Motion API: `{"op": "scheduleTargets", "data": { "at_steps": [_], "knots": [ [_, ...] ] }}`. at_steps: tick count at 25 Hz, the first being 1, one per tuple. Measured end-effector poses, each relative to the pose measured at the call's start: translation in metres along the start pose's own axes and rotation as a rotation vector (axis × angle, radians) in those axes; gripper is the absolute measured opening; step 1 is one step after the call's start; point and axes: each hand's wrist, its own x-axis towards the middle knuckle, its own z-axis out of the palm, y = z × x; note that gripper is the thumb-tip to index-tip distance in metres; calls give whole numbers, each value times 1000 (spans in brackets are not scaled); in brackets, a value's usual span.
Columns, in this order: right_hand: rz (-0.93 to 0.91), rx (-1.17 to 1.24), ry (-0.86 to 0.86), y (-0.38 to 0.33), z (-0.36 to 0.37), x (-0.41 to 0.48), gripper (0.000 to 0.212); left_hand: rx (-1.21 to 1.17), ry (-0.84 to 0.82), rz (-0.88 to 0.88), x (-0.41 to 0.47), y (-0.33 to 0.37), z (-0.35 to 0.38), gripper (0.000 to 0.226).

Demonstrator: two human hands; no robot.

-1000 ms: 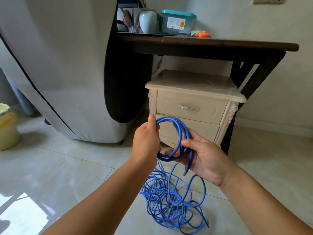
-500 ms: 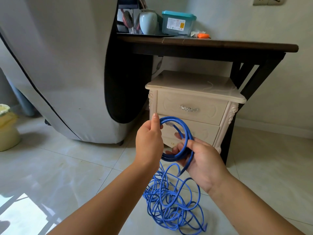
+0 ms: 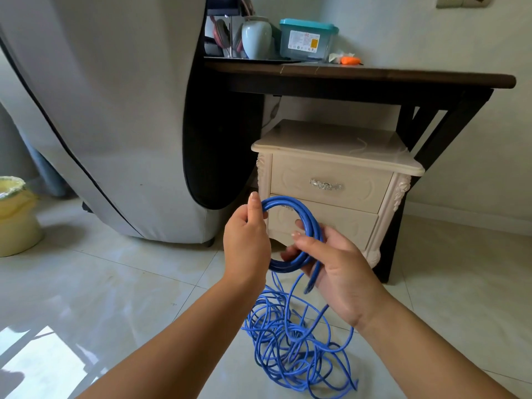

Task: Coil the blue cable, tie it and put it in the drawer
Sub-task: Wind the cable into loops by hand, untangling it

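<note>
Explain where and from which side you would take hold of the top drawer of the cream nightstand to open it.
Grip the silver handle at the centre of the top drawer front, coming straight from the front. The drawer is shut with no free edge showing, and the handle lies horizontal, so fingers probably hook it from above.

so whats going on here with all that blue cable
A person is coiling the blue cable. The left hand pinches the top of a small coil while the right hand grips its lower side, fingers curled round the loops. Most of the cable lies in a loose tangle on the floor. Nothing is tied yet, and both drawers of the nightstand behind are closed.
</note>
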Motion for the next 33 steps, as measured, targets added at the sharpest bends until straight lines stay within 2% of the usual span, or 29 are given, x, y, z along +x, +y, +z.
{"op": "scheduleTargets", "data": {
  "at_steps": [2,4,7,9,11,13,16,19,24,29,31,33],
  "knots": [
    [-7,63,40,0,-2,4,12,-83,-79,-46,-6,5,0,44],
    [-7,126,44,-4,-4,8,12,-218,-183,-151,-8,10,0,40],
    [-27,43,29,-14,-8,11,15,-337,-333,-323,-6,13,-5,36],
    [-10,-62,0,-22,-14,14,17,-317,-441,-398,-1,14,-12,32],
    [69,-185,-64,-30,-19,14,27,-173,-568,-414,5,16,-21,37],
    [134,-350,-152,-34,-20,13,39,96,-662,-316,10,19,-25,50],
    [108,-614,-176,-32,-17,16,48,457,-776,-38,3,22,-19,52],
    [19,-729,-83,-30,-16,20,44,493,-829,53,-2,22,-13,44],
    [-61,-702,71,-21,-19,25,40,497,-829,100,-5,19,-11,30],
    [72,-350,20,-24,-23,18,34,321,-629,60,-4,13,-9,33],
    [126,-421,-41,-22,-30,15,31,175,-529,16,-1,14,-9,33],
    [152,-702,-88,-22,-37,13,24,91,-453,14,0,15,-11,33]
  ]
}}
